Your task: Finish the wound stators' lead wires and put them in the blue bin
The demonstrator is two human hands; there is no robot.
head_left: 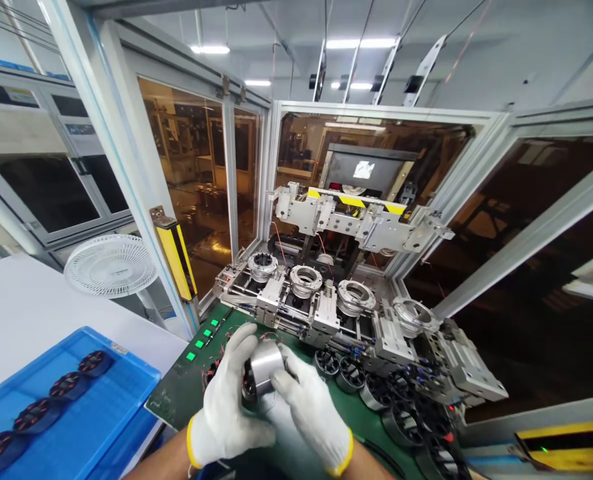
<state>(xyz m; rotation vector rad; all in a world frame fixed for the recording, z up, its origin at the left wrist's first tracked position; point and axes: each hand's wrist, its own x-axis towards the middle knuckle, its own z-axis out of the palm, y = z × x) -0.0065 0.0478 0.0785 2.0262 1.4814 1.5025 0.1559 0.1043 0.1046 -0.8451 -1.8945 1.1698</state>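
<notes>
Both my hands wear white gloves with yellow cuffs. My left hand [224,407] wraps round a shiny silver metal cylinder [265,363] with thin red wires at its top, held just above the green work surface [176,393]. My right hand [311,413] grips the same cylinder from the right, fingers curled on its side. Just beyond the hands a machine fixture carries several round metal nests [305,280] in a row.
A blue tray [91,413] at the left holds a line of dark wound stators [66,387]. More black ring-shaped parts [349,373] lie right of my hands. Lit green buttons [199,343] sit on the panel. A white fan [110,265] and yellow light-curtain post [176,257] stand left.
</notes>
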